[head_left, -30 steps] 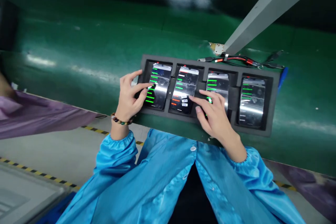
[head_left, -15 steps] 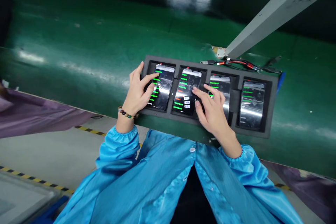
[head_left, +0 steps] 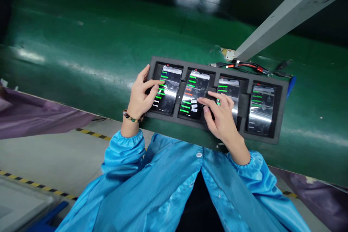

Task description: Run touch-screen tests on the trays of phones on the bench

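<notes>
A dark foam tray (head_left: 281, 114) lies on the green conveyor belt (head_left: 95, 43) and holds several phones side by side, their screens lit with green lines of text. My left hand (head_left: 140, 96) rests at the tray's left end, index finger touching the screen of the leftmost phone (head_left: 170, 88). My right hand (head_left: 221, 116) lies over the tray's middle, its index fingertip on the second phone (head_left: 194, 92) and its other fingers covering part of the third phone (head_left: 230, 87). The rightmost phone (head_left: 261, 107) is untouched. Neither hand holds anything.
Red and black cables (head_left: 250, 67) lie just behind the tray beside the foot of a slanting grey metal beam (head_left: 285, 11). Purple cloth (head_left: 35, 116) hangs at the left belt edge. Grey floor with yellow-black tape (head_left: 89, 132) is below.
My left index finger slid a little along the leftmost phone's screen. My right hand drew back slightly, its fingertip now lower on the second phone. The view shifted a bit.
</notes>
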{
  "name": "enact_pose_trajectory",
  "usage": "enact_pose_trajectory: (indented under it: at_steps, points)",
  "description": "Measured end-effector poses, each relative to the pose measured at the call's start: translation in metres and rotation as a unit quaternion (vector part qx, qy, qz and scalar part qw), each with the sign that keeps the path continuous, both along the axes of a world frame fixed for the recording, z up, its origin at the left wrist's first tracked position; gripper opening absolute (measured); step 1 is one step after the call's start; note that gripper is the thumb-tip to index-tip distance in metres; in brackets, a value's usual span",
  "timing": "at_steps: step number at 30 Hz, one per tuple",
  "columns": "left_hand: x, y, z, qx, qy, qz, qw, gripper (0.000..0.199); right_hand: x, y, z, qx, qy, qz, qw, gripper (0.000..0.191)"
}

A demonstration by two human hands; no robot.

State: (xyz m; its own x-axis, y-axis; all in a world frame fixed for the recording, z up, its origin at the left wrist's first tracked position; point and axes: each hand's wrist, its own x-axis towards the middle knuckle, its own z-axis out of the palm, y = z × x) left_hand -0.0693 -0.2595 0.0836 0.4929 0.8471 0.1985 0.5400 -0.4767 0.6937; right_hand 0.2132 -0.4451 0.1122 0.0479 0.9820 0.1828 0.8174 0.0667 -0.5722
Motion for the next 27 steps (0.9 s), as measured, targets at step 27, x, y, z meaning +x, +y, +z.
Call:
enact_pose_trajectory:
  at_steps: [27]
  points:
    - [-0.009,0.008,-0.004,-0.062,-0.024,-0.026,0.997,0.062,0.004,-0.002,0.0,0.016,0.013,-0.037,0.999,0.042]
